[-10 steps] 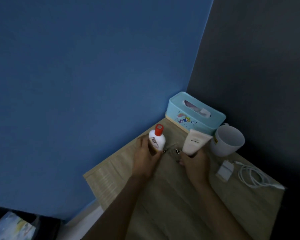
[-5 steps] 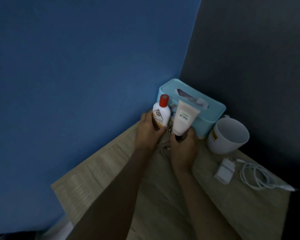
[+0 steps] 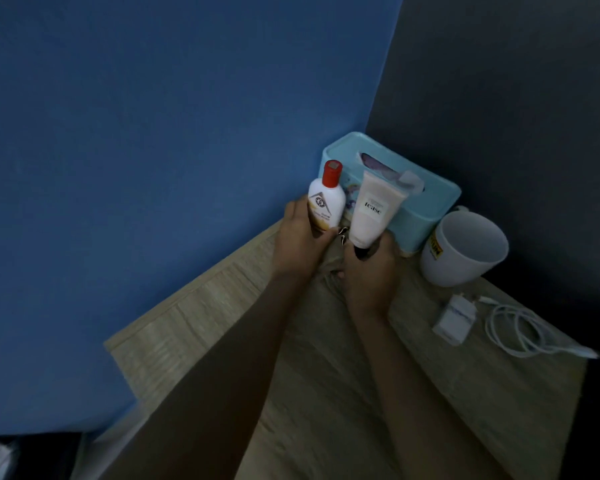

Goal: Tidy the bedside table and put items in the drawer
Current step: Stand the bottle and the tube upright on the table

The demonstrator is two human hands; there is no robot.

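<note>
My left hand (image 3: 300, 242) grips a small white bottle (image 3: 327, 202) with a red cap, held upright above the wooden bedside table (image 3: 201, 327). Beside it, my right hand (image 3: 369, 271) holds a white cream tube (image 3: 374, 209) by its dark cap end, with the flat end pointing up. Both items are raised in front of the light blue tissue box (image 3: 426, 199) in the corner. No drawer is in view.
A white mug (image 3: 465, 251) stands right of the tissue box. A white charger plug (image 3: 454, 320) and a coiled white cable (image 3: 520, 330) lie at the table's right side. Blue wall on the left, dark wall on the right. Small dark items (image 3: 343, 234) lie between my hands.
Both hands have lifted the bottle and the tube off the table and brought them close together in front of the tissue box. The view has shifted slightly.
</note>
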